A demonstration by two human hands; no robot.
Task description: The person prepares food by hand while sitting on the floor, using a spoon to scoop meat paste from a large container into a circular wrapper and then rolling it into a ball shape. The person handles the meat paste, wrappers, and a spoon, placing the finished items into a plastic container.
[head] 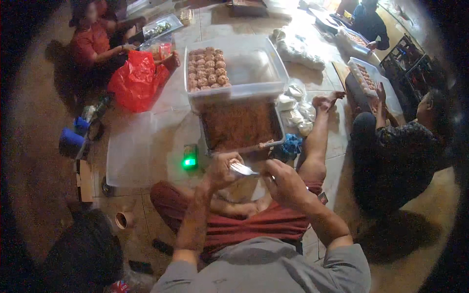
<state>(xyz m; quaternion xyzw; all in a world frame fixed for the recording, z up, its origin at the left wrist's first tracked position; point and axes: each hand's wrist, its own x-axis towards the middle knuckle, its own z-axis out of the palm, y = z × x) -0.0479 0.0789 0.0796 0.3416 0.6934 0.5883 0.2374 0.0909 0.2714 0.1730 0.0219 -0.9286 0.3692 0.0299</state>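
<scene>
In my right hand [284, 179] is a metal fork [243, 169], its tines pointing left. The tines rest against a small pinkish lump [233, 161] in my left hand [223, 170], whose fingers curl around it. Just beyond both hands lies a dark tray [240, 126] with a brown layer across its bottom and some pale mixture [266, 143] at its near right corner. Over the tray's far side stands a clear plastic container [253, 66]. Rows of brownish balls [208, 69] fill that container's left part.
Small bags of white contents [296, 106] and a crumpled blue bag [292, 143] lie right of the tray. A device with a green light [189, 161] and a clear plastic lid [128, 150] are at left. A red plastic bag [137, 82] lies beyond. Other people sit on both sides.
</scene>
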